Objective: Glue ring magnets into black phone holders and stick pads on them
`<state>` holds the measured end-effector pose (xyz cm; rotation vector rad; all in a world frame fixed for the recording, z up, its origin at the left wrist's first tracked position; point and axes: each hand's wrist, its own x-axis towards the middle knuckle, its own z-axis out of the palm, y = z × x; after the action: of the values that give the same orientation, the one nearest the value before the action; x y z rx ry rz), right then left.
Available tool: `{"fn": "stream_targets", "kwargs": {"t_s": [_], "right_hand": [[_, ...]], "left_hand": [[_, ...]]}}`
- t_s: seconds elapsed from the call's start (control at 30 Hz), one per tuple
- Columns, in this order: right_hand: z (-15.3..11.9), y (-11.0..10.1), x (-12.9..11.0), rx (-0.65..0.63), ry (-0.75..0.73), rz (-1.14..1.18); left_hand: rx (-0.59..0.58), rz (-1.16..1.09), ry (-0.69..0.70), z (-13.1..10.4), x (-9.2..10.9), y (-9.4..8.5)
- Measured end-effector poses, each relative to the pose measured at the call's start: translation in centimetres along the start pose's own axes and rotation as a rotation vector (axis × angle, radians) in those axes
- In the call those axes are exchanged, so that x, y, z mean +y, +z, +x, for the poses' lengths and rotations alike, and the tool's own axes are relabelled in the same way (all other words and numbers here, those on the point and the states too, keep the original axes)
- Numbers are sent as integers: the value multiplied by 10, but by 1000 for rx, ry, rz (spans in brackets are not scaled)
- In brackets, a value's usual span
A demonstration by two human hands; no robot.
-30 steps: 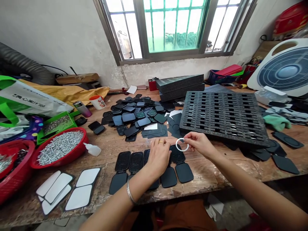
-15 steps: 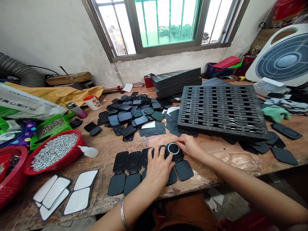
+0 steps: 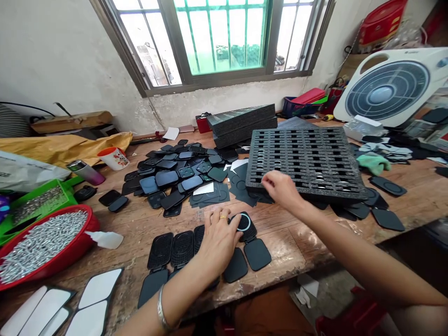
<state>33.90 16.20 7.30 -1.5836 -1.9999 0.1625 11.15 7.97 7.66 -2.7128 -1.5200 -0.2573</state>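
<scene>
A row of black hinged folding pads lies opened flat near the table's front edge. Over the middle ones rests my left hand, fingers spread, hiding parts of them. Its fingertips are by the rightmost pad, whose upper half bears a pale ring. My right hand is at the near left edge of a dark foam tray with rows of slots. Its fingers are curled together in a pinch; anything between them is hidden. Silvery rings stand in a few slots.
A heap of black pads lies behind the row, beside dark sheets. On the left are a red bowl of screws, a white squeeze bottle and white-faced sheets. A fan stands at back right.
My right hand has left the ring on the rightmost pad and moved up to the foam tray's near edge. My left hand stays over the pads. The view has shifted to the right.
</scene>
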Motion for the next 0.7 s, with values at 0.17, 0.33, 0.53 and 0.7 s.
{"fn": "stream_targets", "kwargs": {"t_s": [0.17,0.33,0.53,0.7], "right_hand": [[39,-14,24,26,10,-136],[51,-6,22,-29,-7,-203],[54,-1,23,0,35,-210],[45,-7,7,109,2,-160]], "left_hand": [[120,36,68,62,3,1],[101,60,49,106,11,10],[81,60,35,106,11,14],[74,56,8,101,15,15]]}}
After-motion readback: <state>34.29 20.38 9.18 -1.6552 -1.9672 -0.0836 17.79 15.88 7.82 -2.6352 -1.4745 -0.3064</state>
